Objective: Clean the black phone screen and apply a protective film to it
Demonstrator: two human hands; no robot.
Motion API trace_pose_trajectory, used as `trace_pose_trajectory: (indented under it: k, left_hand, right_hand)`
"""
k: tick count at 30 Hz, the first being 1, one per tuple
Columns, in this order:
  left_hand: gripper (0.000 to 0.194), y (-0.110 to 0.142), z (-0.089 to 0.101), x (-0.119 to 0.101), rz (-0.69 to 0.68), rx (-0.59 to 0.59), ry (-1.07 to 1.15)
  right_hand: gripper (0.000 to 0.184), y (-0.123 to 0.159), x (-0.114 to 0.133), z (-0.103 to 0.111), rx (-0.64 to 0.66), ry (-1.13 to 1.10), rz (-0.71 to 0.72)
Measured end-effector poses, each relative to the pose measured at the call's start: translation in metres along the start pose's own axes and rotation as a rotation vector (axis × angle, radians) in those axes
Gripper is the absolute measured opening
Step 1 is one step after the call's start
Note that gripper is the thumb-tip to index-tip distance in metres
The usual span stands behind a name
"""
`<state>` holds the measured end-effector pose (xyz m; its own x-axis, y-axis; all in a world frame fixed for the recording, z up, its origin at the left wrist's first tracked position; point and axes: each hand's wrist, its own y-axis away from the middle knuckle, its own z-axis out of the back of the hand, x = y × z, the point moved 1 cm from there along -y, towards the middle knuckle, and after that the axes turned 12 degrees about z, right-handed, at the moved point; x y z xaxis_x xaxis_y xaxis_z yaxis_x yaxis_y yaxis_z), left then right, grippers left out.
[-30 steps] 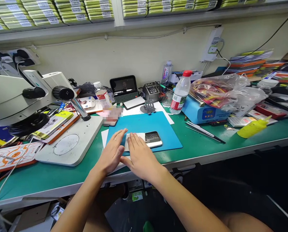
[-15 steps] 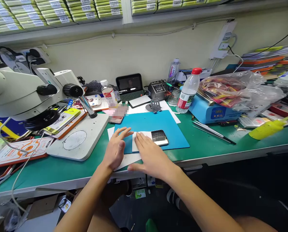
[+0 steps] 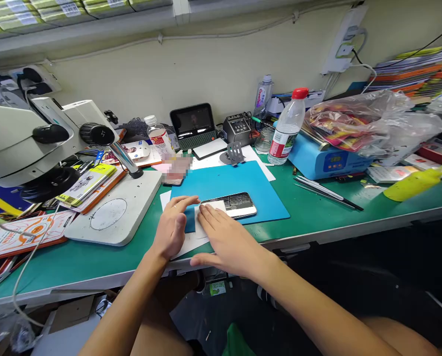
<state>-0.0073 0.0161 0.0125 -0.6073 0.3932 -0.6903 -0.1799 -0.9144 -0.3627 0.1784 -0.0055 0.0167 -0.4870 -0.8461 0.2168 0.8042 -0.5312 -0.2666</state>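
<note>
Pressing the right hand (image 3: 234,238) flat, with fingers straight and side by side, onto a white wipe (image 3: 198,226) over the left end of a phone (image 3: 241,202), and pinching nothing with it. Holding the left hand (image 3: 171,228) open and loosely curved just beside that same end, with the thumb raised, perhaps as a stop against sliding; not showing clearly any contact between its fingertips and the phone. Grouping the 2 hands at 1 end, and so leaving the dark, reflective right part uncovered. Resting the phone lengthwise near the front edge of a blue mat (image 3: 232,178) on the green desk (image 3: 310,222), probably for cushioning and grip, and close to the body for an easy reach. Sandwiching the wipe between fingers and glass, likely for sparing the surface bare skin. Having tweezers (image 3: 327,192) lying right of the mat, presumably for quick picking up, and a red-capped bottle (image 3: 282,143) standing upright farther back, seemingly clear of both elbows. Leaving the microscope (image 3: 110,220) to the left, apart from the phone.
</note>
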Motion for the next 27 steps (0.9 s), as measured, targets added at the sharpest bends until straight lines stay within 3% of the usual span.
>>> trace_pose_trajectory:
  k: [9, 13, 20, 27]
  left_hand:
    - [0.075, -0.008, -0.002, -0.003, 0.007, 0.022, -0.001]
    - [0.076, -0.01, -0.003, -0.002, 0.007, 0.026, -0.021]
    - [0.074, -0.008, -0.002, 0.0, 0.045, 0.029, -0.109]
    - [0.071, -0.007, -0.006, -0.005, 0.049, 0.069, -0.202]
  right_hand:
    - [0.083, 0.074, -0.057, 0.036, 0.093, 0.147, -0.122]
    - [0.076, 0.079, -0.056, 0.036, 0.078, 0.18, -0.085]
    - [0.074, 0.052, -0.051, 0.036, 0.099, 0.165, -0.045]
    - [0.075, 0.087, -0.051, 0.044, 0.033, 0.156, -0.105]
